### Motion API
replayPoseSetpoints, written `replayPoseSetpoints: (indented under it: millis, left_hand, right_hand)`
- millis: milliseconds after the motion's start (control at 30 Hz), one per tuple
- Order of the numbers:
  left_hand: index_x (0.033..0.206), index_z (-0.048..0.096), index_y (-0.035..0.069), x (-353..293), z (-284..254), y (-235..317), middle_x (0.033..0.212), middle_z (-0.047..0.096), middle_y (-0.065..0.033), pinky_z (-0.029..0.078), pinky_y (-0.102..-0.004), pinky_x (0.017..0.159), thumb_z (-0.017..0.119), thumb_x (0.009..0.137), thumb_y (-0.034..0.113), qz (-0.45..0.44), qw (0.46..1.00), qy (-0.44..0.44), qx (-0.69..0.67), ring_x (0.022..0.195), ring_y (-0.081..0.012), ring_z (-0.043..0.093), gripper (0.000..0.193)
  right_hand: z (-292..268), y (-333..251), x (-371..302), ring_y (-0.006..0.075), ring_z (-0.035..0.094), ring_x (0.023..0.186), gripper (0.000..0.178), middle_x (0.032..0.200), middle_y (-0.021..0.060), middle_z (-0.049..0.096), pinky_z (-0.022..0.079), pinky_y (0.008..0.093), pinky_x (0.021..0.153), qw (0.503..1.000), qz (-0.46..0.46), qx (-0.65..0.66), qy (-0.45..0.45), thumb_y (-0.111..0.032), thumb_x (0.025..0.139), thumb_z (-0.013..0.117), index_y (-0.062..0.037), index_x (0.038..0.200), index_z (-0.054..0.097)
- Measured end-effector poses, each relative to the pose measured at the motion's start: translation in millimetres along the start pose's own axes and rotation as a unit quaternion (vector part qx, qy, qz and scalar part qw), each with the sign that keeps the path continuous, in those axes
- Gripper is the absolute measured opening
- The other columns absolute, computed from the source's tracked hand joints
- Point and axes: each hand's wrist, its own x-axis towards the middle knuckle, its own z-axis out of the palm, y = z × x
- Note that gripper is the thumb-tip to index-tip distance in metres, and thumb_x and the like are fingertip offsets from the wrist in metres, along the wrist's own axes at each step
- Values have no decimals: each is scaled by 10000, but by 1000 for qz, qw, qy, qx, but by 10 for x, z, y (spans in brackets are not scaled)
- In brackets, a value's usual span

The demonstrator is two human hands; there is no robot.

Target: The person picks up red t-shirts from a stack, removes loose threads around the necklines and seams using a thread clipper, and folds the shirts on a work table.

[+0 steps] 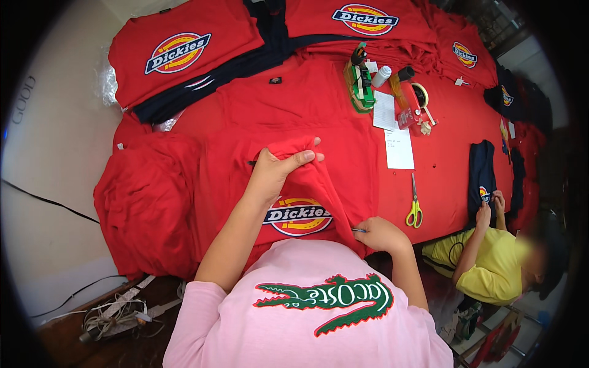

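Observation:
A red shirt [310,181] with a round printed emblem on its front lies before me at the table's near edge. My left hand [283,167] is closed on a gathered fold of it, thumb on top, lifting the cloth. Lower down, by the shirt's right edge, my right hand [383,235] is closed around a thin, dark, pointed tool [359,230]. Only the tool's tip shows; the rest is inside the fingers, and I cannot make out its kind. Under the lifted fold, part of the emblem is covered by my left forearm.
Scissors [415,201] with yellow-green handles lie right of the shirt. Behind them are paper sheets [399,148], a red tape dispenser [412,110] and a green one [361,86]. Red shirts [147,202] heap at left. A co-worker [491,264] in yellow handles dark cloth [483,165] at right.

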Motion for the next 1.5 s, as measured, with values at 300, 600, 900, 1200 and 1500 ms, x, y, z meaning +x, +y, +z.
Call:
replayPoseSetpoints:
  millis: [300, 600, 900, 1200, 1500]
  left_hand:
    - [1412, 585, -32, 321, 147, 104, 1173, 758, -158, 467, -352, 1097, 555, 1002, 65, 54, 996, -69, 8, 1151, -200, 691, 423]
    - [1373, 606, -59, 397, 102, 122, 1178, 754, -162, 459, -346, 1092, 544, 1017, 144, 78, 994, -83, 2, 1165, -214, 679, 414]
    - [1211, 712, -23, 248, -1545, 28, 1096, 752, -87, 516, -281, 904, 637, 1032, 365, 24, 968, 123, 215, 951, -132, 683, 434]
    - [1064, 740, -18, -1347, -2132, -1022, 971, 705, -38, 509, -258, 828, 706, 965, 144, -29, 938, 262, 224, 873, -115, 632, 193]
    - [914, 694, 15, -2017, -2099, -1222, 971, 608, -62, 478, -298, 748, 895, 787, 283, 51, 830, 222, 509, 836, -133, 562, 358]
  right_hand:
    - [-230, 173, -53, 245, 700, 774, 279, 787, 167, 710, 544, 374, 762, 962, 38, 223, 156, -257, 1012, 625, -29, 1087, 767]
    - [6, 1254, 805, 349, 674, 1020, 300, 1054, 200, 663, 518, 398, 878, 896, 64, 40, 437, -96, 896, 735, -3, 1176, 684]
    - [-10, 1136, 911, 344, 606, 1094, 346, 1143, 156, 625, 486, 436, 952, 862, -77, 12, 501, -59, 853, 778, -35, 1184, 679]
    - [52, 728, 1092, 132, 542, 844, 239, 982, 35, 591, 441, 268, 727, 935, -152, 149, 283, -105, 871, 805, -26, 1083, 727]
    - [-119, 378, 881, 310, 596, 1073, 439, 1075, 124, 592, 499, 412, 944, 947, -182, -142, 225, -312, 725, 888, 1, 994, 739]
